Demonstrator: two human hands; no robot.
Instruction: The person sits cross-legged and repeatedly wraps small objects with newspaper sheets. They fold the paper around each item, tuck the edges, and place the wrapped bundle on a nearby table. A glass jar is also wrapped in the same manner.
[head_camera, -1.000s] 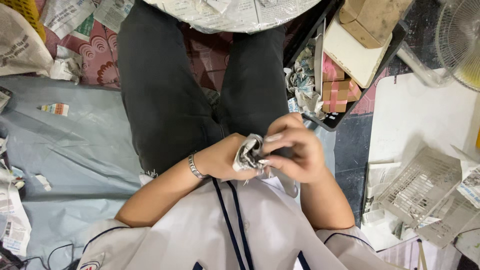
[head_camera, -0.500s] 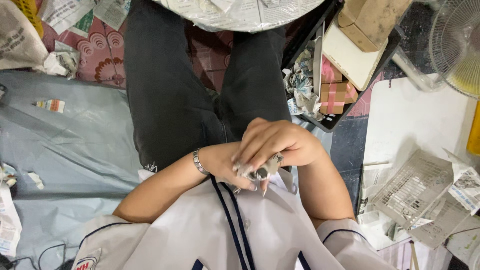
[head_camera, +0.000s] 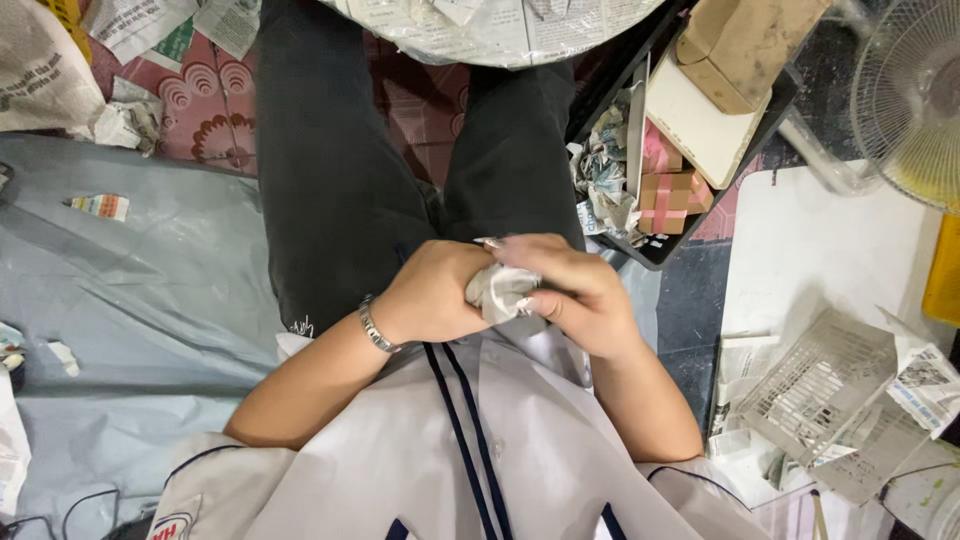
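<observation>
Left hand (head_camera: 430, 295): lower centre, curled around the crumpled grey newspaper wad (head_camera: 500, 290).
Right hand (head_camera: 570, 290): fingers pressed onto the wad's other side, over the lap.
Risk: thin paper may tear under squeezing.
Black tray of wrapped boxes (head_camera: 655, 250): upper right; a dropped wad could land beside it.

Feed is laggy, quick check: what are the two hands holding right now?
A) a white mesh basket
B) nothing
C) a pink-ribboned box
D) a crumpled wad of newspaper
D: the left hand and right hand are closed together around a crumpled wad of newspaper over the lap; the ribboned boxes sit in the black tray.
</observation>
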